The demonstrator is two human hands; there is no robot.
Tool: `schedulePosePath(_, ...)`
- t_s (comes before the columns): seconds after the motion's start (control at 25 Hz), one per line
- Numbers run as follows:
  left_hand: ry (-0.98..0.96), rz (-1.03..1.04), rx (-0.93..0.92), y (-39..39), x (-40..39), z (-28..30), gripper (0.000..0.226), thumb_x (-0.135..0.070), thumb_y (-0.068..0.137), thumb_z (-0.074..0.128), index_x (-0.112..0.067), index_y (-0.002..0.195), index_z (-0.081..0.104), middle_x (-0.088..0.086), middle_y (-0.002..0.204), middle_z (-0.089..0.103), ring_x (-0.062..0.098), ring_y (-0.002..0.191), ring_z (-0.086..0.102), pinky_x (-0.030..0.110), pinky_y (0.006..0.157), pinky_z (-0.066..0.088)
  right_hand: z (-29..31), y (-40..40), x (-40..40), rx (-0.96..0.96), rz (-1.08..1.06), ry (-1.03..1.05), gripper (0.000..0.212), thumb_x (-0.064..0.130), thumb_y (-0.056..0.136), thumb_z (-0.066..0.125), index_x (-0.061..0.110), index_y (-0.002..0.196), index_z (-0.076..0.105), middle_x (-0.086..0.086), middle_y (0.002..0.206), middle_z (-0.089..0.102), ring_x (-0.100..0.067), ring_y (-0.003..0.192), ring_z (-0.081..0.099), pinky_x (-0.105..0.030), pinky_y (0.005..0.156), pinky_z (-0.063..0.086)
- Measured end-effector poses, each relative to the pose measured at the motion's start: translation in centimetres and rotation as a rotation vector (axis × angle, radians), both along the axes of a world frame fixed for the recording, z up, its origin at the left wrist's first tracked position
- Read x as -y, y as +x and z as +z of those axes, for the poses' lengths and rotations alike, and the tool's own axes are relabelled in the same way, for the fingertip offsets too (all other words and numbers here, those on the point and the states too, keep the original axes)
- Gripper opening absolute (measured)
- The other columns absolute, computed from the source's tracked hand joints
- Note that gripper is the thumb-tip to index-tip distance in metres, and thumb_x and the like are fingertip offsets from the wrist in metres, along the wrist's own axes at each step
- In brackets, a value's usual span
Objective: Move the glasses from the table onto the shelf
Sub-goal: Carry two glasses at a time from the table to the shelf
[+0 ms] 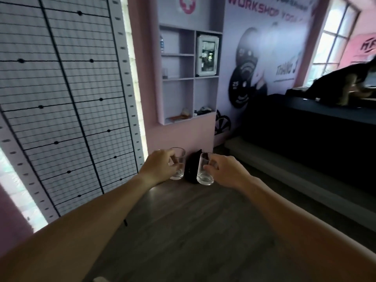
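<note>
Before shelf (pixel 179 78), gripped glasses (pixel 205 169).

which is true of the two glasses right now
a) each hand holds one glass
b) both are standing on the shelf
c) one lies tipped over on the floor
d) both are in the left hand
a: the left hand has its grip around the left glass and the right hand around the right glass, both upright and well below the wall shelf.
</note>
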State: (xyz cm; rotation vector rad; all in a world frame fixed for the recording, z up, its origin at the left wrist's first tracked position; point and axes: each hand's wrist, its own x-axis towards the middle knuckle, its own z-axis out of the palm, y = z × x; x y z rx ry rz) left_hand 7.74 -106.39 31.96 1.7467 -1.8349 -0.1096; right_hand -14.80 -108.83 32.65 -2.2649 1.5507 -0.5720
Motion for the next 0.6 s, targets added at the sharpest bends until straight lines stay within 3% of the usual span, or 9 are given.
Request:
schedulePosePath(0.28,0.034,-0.055,0.027,-5.8,13.9,-0.2,0.021,-0.041,0.077,0.076,-0.029,0.071,0.06,0.001,0.078,0.067,0.02,0.075,0.061,0.029,0.064,0.04,0.4,-6.7,11.9,-0.002,-0.07,0.0,0.026,0.045,0.092,0.057,0.019,0.093,0.062,-0.007,0.1,0.071,-0.029,0.09,0.065,-0.043,0.081,0.054)
schedulePosePath(0.6,-0.021,0.011,-0.018,-13.4,29.9,0.7,0.02,-0.038,0.078,0.076,-0.019,0.08,0.071,0.004,0.082,0.07,0.023,0.079,0.063,0.031,0.068,0.045,2.1,-13.9,29.1,0.024,-0.054,-0.035,0.028,0.045,0.091,0.059,0.017,0.095,0.064,-0.009,0.099,0.07,-0.031,0.09,0.065,-0.044,0.082,0.054)
